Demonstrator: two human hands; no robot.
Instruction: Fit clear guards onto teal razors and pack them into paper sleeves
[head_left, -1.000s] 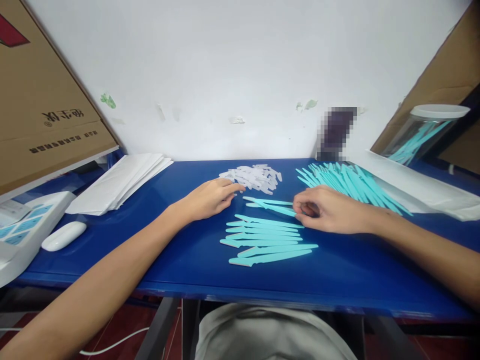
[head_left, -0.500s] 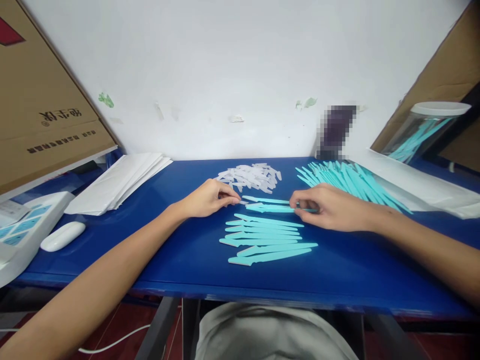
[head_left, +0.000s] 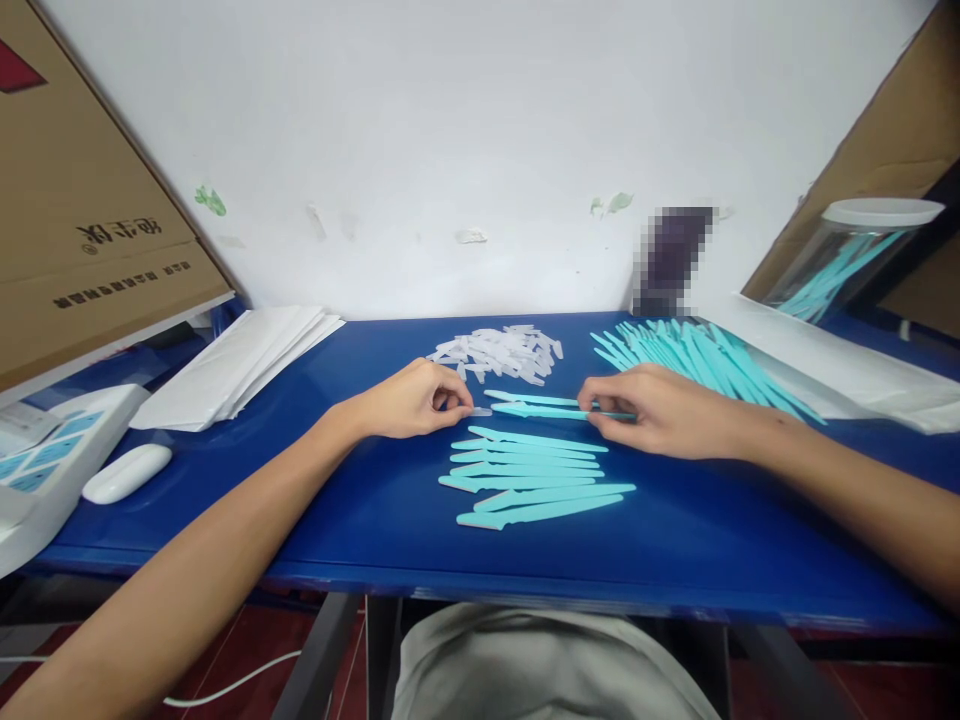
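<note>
My left hand is closed, with thumb and forefinger pinching a small translucent blade cap. The cap's end points at the blade tip of a teal eyebrow razor; whether they touch I cannot tell. My right hand is closed around this razor's handle end, fingers curled. A second teal razor lies just behind, its handle end reaching the right fingertips. Nearer to me, several teal razors lie in a loose row, blade ends left. A heap of translucent caps sits behind my hands.
Many teal razors are piled beyond my right hand, beside a white sheet. A clear jar holds more. To the left are white paper sleeves, a white oval case, a white tray and a cardboard box.
My left hand has shifted slightly left and toward me with the cap, which now lines up with the nearer razor's tip. My right hand has barely moved.
</note>
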